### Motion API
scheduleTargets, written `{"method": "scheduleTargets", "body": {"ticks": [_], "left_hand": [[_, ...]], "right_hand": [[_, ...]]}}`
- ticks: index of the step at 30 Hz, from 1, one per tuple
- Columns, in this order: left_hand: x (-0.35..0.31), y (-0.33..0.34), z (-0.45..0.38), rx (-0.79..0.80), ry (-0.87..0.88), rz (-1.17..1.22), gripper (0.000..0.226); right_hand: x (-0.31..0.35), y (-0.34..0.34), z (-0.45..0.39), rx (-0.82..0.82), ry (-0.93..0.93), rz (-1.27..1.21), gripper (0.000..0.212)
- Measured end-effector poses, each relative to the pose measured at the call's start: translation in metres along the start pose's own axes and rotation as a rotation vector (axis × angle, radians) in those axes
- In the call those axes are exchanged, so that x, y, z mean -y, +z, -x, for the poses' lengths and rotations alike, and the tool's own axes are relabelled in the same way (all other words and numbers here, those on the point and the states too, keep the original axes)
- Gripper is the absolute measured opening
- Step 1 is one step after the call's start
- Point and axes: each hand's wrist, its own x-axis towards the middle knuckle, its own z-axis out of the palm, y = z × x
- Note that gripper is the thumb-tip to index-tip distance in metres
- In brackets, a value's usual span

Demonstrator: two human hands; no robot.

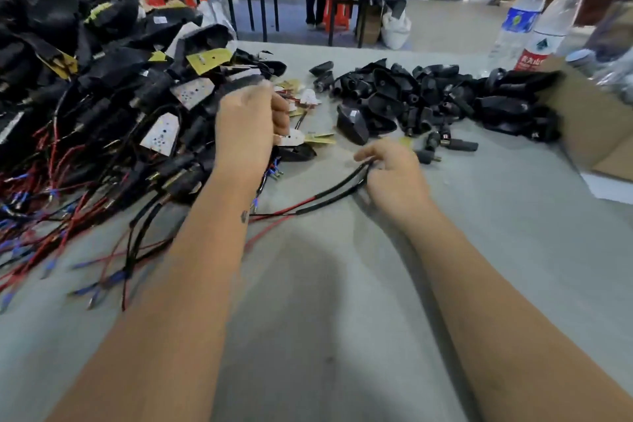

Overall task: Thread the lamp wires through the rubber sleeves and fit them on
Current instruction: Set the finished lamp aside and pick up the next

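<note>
The right hand (394, 175) pinches the black-sheathed lamp wires (329, 195), which trail left and toward the person across the grey worktop (342, 284). The left hand (250, 120) is curled round a lamp piece. The heap of black rubber sleeves (411, 96) lies just beyond the right hand, nearer it.

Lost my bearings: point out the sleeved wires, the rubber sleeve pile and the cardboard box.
sleeved wires (334, 187): head view, black sheathed run
rubber sleeve pile (428, 92): head view, middle of heap
cardboard box (596, 134): head view, side wall
</note>
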Motion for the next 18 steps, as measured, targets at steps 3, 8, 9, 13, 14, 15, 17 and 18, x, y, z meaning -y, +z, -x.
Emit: {"method": "scheduleTargets", "body": {"ticks": [3, 8, 9, 13, 14, 15, 17, 18], "left_hand": [[0.017, 0.037, 0.014, 0.066, 0.056, -0.188, 0.026], [0.052, 0.066, 0.027, 0.24, 0.127, -0.662, 0.015], [0.057, 0.069, 0.028, 0.278, 0.183, -0.822, 0.019], [0.061, 0.074, 0.035, 0.28, 0.363, -1.184, 0.035], [0.06, 0.075, 0.036, 0.269, 0.377, -1.193, 0.031], [0.06, 0.077, 0.038, 0.256, 0.383, -1.192, 0.028], [0.059, 0.078, 0.043, 0.22, 0.367, -1.13, 0.026], [0.057, 0.078, 0.045, 0.197, 0.349, -1.07, 0.025]], "right_hand": [[-0.014, -0.008, 0.001, -0.021, 0.051, 0.045, 0.042], [-0.016, -0.011, 0.006, -0.052, 0.029, 0.029, 0.045], [-0.015, -0.012, 0.006, -0.063, 0.039, 0.017, 0.044], [-0.013, -0.013, 0.004, -0.1, 0.07, 0.038, 0.023], [-0.013, -0.012, 0.003, -0.101, 0.067, 0.064, 0.019], [-0.014, -0.012, 0.003, -0.102, 0.061, 0.083, 0.019], [-0.014, -0.01, 0.004, -0.106, 0.042, 0.085, 0.031], [-0.014, -0.01, 0.004, -0.111, 0.041, 0.07, 0.038]]}}
